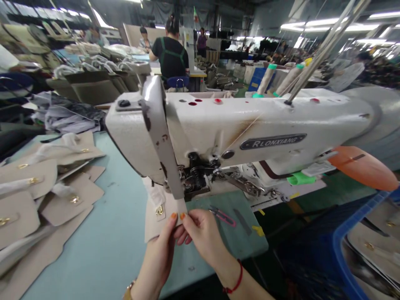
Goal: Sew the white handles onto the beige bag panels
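A beige bag panel [153, 227] with a gold metal fitting and a wrapped strap lies partly beneath the head of a white sewing machine [200, 125]. Both of my hands pinch its right edge, close to the needle area. My left hand [164, 246] grips with the thumb on top. Thumb to thumb with it, my right hand [203, 233] closes on the same edge, fingers curled below. The machine's metal guard hides the stitching point. Just right of my right hand, pink-handled thread snips [223, 216] rest on the green table surface.
More beige panels [68, 200] with gold fittings are piled on the table's left. A blue bin [340, 250] holding similar pieces stands at the right. Thread cones [267, 79] rise behind the machine. A seated co-worker [171, 52] faces away, farther back.
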The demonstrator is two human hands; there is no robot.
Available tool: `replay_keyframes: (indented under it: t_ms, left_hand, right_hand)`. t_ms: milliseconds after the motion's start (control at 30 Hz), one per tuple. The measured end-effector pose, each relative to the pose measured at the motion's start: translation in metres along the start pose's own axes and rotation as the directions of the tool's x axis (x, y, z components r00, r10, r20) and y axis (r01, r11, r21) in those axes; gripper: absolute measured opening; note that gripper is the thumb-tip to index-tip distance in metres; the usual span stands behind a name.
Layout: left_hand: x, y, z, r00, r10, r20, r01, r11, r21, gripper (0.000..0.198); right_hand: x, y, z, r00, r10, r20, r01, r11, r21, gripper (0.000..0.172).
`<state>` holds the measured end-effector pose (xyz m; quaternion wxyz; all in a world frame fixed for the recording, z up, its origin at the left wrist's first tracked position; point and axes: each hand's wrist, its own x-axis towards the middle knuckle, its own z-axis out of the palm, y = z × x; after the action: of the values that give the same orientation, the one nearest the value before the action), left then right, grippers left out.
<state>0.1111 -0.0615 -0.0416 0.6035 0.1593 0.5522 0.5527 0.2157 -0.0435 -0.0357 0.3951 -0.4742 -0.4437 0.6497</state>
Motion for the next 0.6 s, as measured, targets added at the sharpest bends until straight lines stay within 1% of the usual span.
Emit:
replay_keyframes:
  t_ms: [67, 133, 233, 400, 600]
  left_hand:
    - [0.001, 0.007, -0.002, 0.998, 0.056, -0.012, -0.055, 0.995, 0.089, 0.037]
    - [0.001, 0.012, -0.006, 0.996, 0.087, 0.005, -0.086, 0.983, 0.161, 0.037]
    - [0.0, 0.014, -0.01, 0.997, 0.08, 0.007, -0.079, 0.965, 0.251, 0.039]
    - [0.002, 0.014, -0.011, 0.997, 0.07, -0.039, -0.055, 0.951, 0.304, 0.047]
    - [0.009, 0.012, -0.019, 0.999, 0.034, 0.001, -0.033, 0.936, 0.351, 0.049]
  right_hand:
    - [-0.002, 0.001, -0.001, 1.0, -0.007, 0.013, 0.007, 1.0, -0.023, 0.049]
    - [-0.003, 0.001, -0.002, 1.0, -0.01, 0.023, 0.011, 0.999, -0.038, 0.046]
    - [-0.004, 0.002, -0.004, 1.0, 0.007, 0.026, -0.006, 0.999, -0.037, 0.042]
    - [-0.004, 0.0, -0.004, 1.0, 0.022, 0.017, -0.021, 1.0, -0.013, 0.041]
    - [-0.003, 0.0, -0.004, 1.0, 0.021, 0.006, -0.021, 0.999, -0.029, 0.041]
